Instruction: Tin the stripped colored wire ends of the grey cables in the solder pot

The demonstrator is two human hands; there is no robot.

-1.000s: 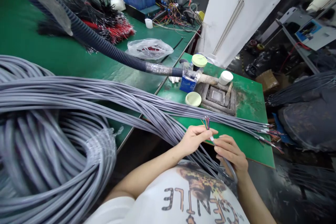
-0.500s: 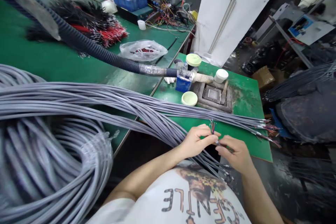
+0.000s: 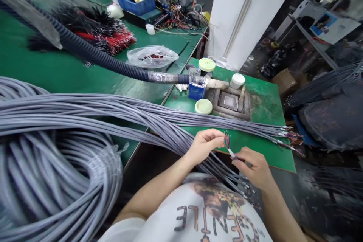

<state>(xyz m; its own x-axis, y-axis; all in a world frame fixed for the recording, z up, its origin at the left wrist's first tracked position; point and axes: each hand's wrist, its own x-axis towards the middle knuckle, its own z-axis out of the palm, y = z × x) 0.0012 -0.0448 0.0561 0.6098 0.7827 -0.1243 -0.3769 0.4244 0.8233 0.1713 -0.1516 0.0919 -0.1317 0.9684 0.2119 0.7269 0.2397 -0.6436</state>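
My right hand (image 3: 253,164) is closed on a grey cable (image 3: 233,155) just below its white-wrapped end. From that end a tuft of thin coloured wires (image 3: 227,140) fans upward. The fingers of my left hand (image 3: 206,144) are pinched at the side of these wires. Beneath my hands, more grey cable ends (image 3: 239,183) hang over the table edge. A long bundle of grey cables (image 3: 170,115) runs across the table behind my hands, its stripped ends (image 3: 286,134) lying at the right.
A black corrugated hose (image 3: 113,62) ends over a solder-pot-like metal basin (image 3: 230,101). Around it stand a pale green dish (image 3: 203,106), a white cup (image 3: 237,80) and a lidded jar (image 3: 207,65). A large cable coil (image 3: 93,181) lies left. A white pillar (image 3: 249,11) rises behind.
My left hand has shifted left and off the cable's white end to the wire tips. The coloured wires and white wrap now show more fully. My right hand keeps its hold.
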